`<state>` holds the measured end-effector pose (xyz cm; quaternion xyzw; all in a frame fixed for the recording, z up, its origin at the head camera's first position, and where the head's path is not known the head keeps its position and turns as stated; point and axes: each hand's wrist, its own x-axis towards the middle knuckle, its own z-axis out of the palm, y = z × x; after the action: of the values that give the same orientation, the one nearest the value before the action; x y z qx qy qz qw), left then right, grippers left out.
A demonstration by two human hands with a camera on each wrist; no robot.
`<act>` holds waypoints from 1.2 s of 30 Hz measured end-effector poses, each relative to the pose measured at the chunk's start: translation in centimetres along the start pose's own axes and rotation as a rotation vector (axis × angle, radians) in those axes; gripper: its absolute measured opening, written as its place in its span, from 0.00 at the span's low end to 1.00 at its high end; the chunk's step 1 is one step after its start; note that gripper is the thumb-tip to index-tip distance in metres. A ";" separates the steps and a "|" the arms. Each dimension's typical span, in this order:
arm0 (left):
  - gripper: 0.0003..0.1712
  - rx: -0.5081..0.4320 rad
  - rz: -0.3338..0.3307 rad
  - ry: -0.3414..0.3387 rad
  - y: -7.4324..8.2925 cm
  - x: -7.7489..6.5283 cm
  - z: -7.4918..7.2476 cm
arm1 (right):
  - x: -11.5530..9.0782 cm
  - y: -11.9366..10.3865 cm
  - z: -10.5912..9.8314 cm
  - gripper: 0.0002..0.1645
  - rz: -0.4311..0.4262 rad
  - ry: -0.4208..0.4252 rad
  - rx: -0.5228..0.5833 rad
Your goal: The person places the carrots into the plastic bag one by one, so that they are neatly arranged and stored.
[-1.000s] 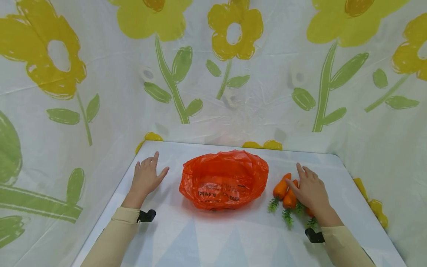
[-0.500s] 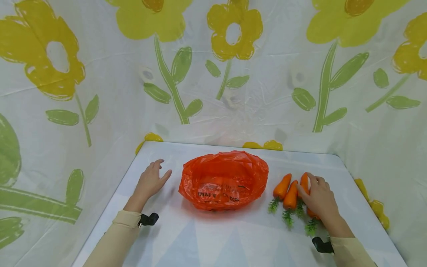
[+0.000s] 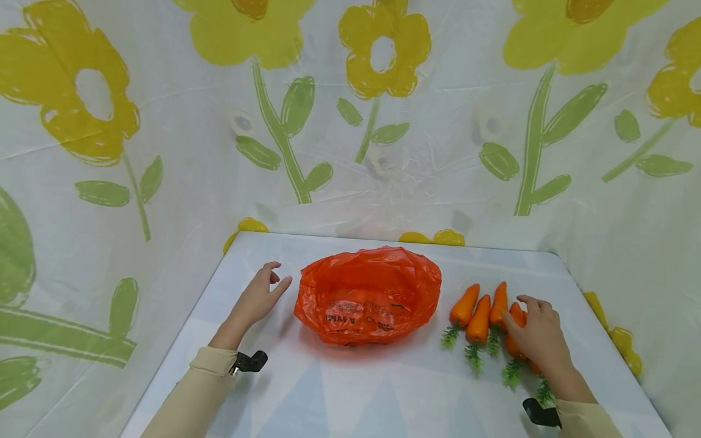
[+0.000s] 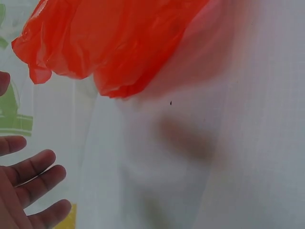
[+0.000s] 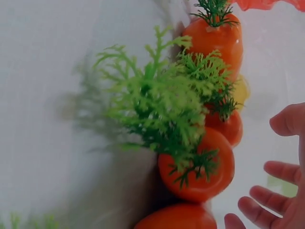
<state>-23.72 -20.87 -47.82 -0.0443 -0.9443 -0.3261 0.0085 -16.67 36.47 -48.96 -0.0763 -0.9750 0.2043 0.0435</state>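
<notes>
Several orange carrots (image 3: 478,322) with green leafy tops lie in a row on the right of the table, in the head view. My right hand (image 3: 543,334) is over the row's right end, thumb and fingers spread apart and partly hiding carrots there. In the right wrist view its fingers show beside the carrots (image 5: 198,164) with nothing between them. A red plastic bag (image 3: 367,304) stands at mid-table, its wide mouth facing up and dark print on it. Left of the bag, my left hand (image 3: 256,299) points toward it with loosely bent fingers, holding nothing and apart from the bag.
The white table (image 3: 350,395) has pale blue triangles printed on it. A white curtain (image 3: 438,134) with yellow flowers encloses its back and sides. Each wrist carries a small black camera, such as the left one (image 3: 251,361).
My right hand has moved right and nearer along the carrots, uncovering more of them. The left hand has shifted slightly right toward the bag, its fingers more bent. The bag stays in place.
</notes>
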 end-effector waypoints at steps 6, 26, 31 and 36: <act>0.40 -0.082 -0.007 -0.038 0.5 -0.2 0.2 | -0.7 0.7 -0.3 0.38 0.003 -0.002 0.019; 0.36 -0.233 0.118 -0.129 1.2 -0.8 0.8 | -1.4 3.1 -0.9 0.37 0.106 -0.133 0.101; 0.37 -0.272 0.142 -0.153 1.4 -1.0 0.8 | -1.3 3.6 -0.8 0.39 0.110 -0.177 0.124; 0.41 -0.294 0.162 -0.174 1.4 -1.2 0.8 | -1.3 4.0 -0.8 0.41 0.129 -0.220 0.129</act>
<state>-22.43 -19.39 -47.60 -0.1489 -0.8770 -0.4538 -0.0537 -14.81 40.21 -49.89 -0.1128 -0.9518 0.2759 -0.0722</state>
